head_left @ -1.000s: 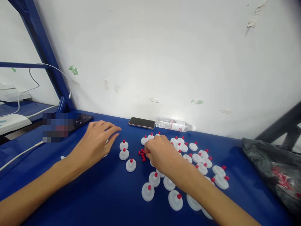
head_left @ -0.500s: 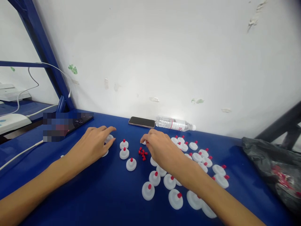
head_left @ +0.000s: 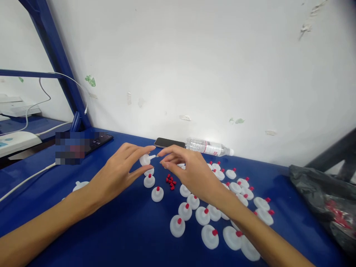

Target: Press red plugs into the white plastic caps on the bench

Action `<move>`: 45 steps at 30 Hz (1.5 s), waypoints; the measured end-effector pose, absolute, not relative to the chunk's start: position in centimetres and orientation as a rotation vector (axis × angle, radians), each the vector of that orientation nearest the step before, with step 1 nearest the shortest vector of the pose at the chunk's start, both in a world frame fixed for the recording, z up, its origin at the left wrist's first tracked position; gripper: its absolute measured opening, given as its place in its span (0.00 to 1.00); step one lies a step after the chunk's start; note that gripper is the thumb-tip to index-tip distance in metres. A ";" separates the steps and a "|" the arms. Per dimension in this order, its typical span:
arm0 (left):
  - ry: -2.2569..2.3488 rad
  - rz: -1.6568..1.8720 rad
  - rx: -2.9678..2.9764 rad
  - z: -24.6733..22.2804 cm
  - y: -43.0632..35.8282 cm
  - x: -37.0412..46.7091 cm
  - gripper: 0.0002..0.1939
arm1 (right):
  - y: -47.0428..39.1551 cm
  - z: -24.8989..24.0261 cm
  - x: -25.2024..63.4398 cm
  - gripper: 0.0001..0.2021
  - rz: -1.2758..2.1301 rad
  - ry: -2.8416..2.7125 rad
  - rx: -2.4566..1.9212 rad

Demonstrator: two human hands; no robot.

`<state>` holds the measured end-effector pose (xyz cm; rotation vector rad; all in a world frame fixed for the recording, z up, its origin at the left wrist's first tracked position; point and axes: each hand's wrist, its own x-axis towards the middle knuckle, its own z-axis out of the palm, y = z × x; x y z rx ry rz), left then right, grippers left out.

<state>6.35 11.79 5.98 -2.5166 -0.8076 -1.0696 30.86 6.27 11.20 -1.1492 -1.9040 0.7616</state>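
My left hand (head_left: pixel 118 174) is pinching a white plastic cap (head_left: pixel 145 160) above the blue table (head_left: pixel 111 230), its bare spout pointing toward 3 o'clock; my right hand (head_left: pixel 189 171) is closing its fingertips at that spout, what they pinch too small to tell; tiny red plugs (head_left: pixel 170 182) are lying at 6 o'clock, smooth round capped pieces (head_left: pixel 211 217) beyond.
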 end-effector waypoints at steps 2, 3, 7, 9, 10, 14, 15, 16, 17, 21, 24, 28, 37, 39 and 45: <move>-0.789 -1.065 -2.563 5.8 11.5 6.4 0.23 | 6.2 11.2 30.7 0.09 0.783 -1.848 -1.123; -0.783 -1.062 -2.588 5.8 11.4 6.4 0.23 | 6.2 11.2 30.6 0.08 0.785 -1.828 -1.114; -0.752 -1.120 -2.677 5.6 10.9 6.8 0.22 | 6.3 11.0 30.3 0.07 0.811 -1.782 -1.084; -0.760 -1.155 -2.688 5.5 10.7 7.0 0.22 | 6.3 11.0 30.3 0.07 0.841 -1.777 -1.076; -0.769 -1.166 -2.687 5.5 10.7 7.0 0.22 | 6.3 11.0 30.2 0.07 0.857 -1.775 -1.071; -0.770 -1.207 -2.698 5.4 10.6 7.0 0.23 | 6.3 11.0 30.3 0.05 0.949 -1.727 -1.060; -0.761 -1.218 -2.700 5.4 10.6 7.0 0.23 | 6.3 11.0 30.3 0.05 0.985 -1.702 -1.050; -0.750 -1.230 -2.698 5.3 10.6 7.0 0.23 | 6.4 11.0 30.3 0.04 1.024 -1.678 -1.037; -0.731 -1.247 -2.691 5.3 10.6 7.0 0.24 | 6.4 11.0 30.4 0.04 1.061 -1.654 -1.024; -0.660 -1.321 -2.684 5.3 10.5 7.1 0.26 | 6.5 10.8 30.4 0.11 1.166 -1.586 -1.005; -0.628 -1.409 -2.663 5.7 10.0 7.1 0.26 | 6.2 10.9 30.5 0.19 1.250 -1.563 -1.058; -0.646 -1.461 -2.557 6.5 9.2 7.3 0.23 | 5.7 11.3 30.3 0.21 1.507 -1.616 -0.945; -0.561 -1.399 -2.504 7.1 8.4 8.0 0.13 | 5.3 11.2 29.2 0.12 1.551 -1.589 -0.880; -0.543 -1.393 -2.534 7.2 8.4 8.0 0.12 | 5.4 10.7 29.0 0.15 1.565 -1.563 -0.859; -0.562 -1.434 -2.561 7.2 8.2 8.0 0.12 | 5.4 9.7 28.4 0.16 1.502 -1.540 -0.798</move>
